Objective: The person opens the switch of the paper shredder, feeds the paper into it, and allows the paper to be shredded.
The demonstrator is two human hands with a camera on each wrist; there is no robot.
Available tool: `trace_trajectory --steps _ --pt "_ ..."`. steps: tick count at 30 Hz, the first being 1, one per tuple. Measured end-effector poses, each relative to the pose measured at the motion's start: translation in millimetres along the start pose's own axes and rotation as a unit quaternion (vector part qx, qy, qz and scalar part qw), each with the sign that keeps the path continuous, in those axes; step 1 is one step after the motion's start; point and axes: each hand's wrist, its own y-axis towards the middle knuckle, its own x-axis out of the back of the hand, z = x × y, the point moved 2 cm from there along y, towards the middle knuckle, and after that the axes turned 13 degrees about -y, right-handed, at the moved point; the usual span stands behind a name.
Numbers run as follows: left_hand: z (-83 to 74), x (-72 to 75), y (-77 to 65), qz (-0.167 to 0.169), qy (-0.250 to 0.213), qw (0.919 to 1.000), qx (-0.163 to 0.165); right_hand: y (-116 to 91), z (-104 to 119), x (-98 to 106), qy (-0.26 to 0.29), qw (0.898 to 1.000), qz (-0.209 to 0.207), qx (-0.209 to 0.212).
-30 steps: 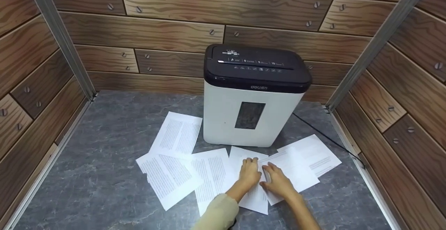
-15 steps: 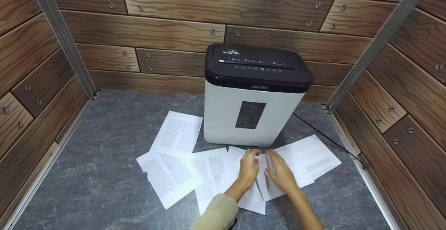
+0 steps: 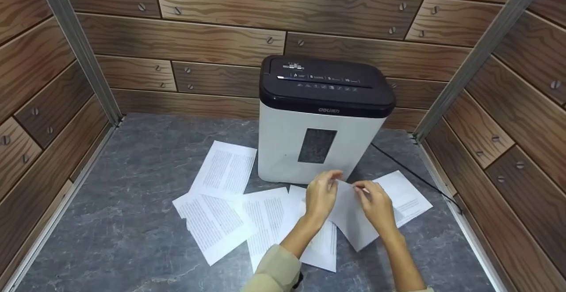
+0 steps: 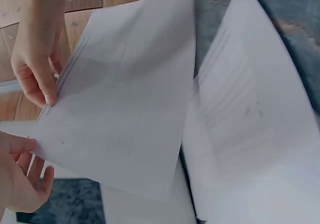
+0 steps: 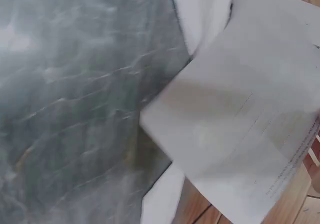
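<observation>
One white printed sheet [image 3: 349, 214], lifted, held by both hands [image 3: 349, 197]

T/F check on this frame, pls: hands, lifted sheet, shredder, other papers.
1. Both hands hold one sheet lifted off the floor. True: left hand and right hand pinch its top edge.
2. The sheet is already in the shredder slot. False: it is in front of the shredder, below its black top.
3. Other printed papers lie flat on the grey floor. True.
4. The shredder lies on its side. False: it stands upright.
5. The shredder has a cord on the right. True.
</observation>
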Motion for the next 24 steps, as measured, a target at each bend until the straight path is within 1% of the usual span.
trace_trajectory --steps 2,4,6,8,9,11,13,14,16,18,20,22,23,24 --pt "-2.8 7.7 3.0 -0.02 0.006 0.9996 -0.021 4 4 6 0.031 0.999 -0.019 -0.026" --pt "-3.2 16.6 5.6 -0.047 -0.002 0.9985 -0.027 10 9 13 0.061 0.995 -0.04 -0.061" --pt "-1.4 26.2 8.4 -0.071 -0.024 0.9971 -0.013 16 15 21 0.095 0.988 -0.058 -0.106" --pt "2.2 35.4 11.0 -0.078 -0.066 0.9944 0.029 22 23 30 0.127 0.977 -0.073 -0.156" --pt "4.4 39.8 12.2 -0.075 -0.091 0.9914 0.057 25 27 34 0.144 0.97 -0.08 -0.181" --pt "9.6 48.1 14.6 -0.055 -0.149 0.9809 0.113 31 36 42 0.186 0.95 -0.088 -0.235" --pt "15.3 54.2 16.4 -0.029 -0.202 0.9654 0.162 34 39 45 0.233 0.925 -0.094 -0.284" --pt "12.8 58.8 17.7 -0.019 -0.223 0.9579 0.18 34 39 45 0.254 0.914 -0.095 -0.303" --pt "7.1 66.6 19.8 -0.003 -0.26 0.945 0.198 33 35 42 0.291 0.891 -0.1 -0.333" --pt "1.4 72.4 20.1 -0.005 -0.274 0.9386 0.209 32 31 38 0.315 0.876 -0.101 -0.351" --pt "0.7 74.0 19.8 -0.016 -0.282 0.9347 0.216 31 31 36 0.327 0.868 -0.097 -0.36" --pt "11.5 69.4 17.3 -0.03 -0.284 0.9329 0.219 31 32 35 0.331 0.865 -0.088 -0.367" --pt "16.3 67.5 16.3 -0.038 -0.282 0.9328 0.221 31 34 35 0.331 0.866 -0.081 -0.365" --pt "20.9 65.5 15.5 -0.045 -0.28 0.9334 0.219 31 35 36 0.327 0.871 -0.076 -0.359"
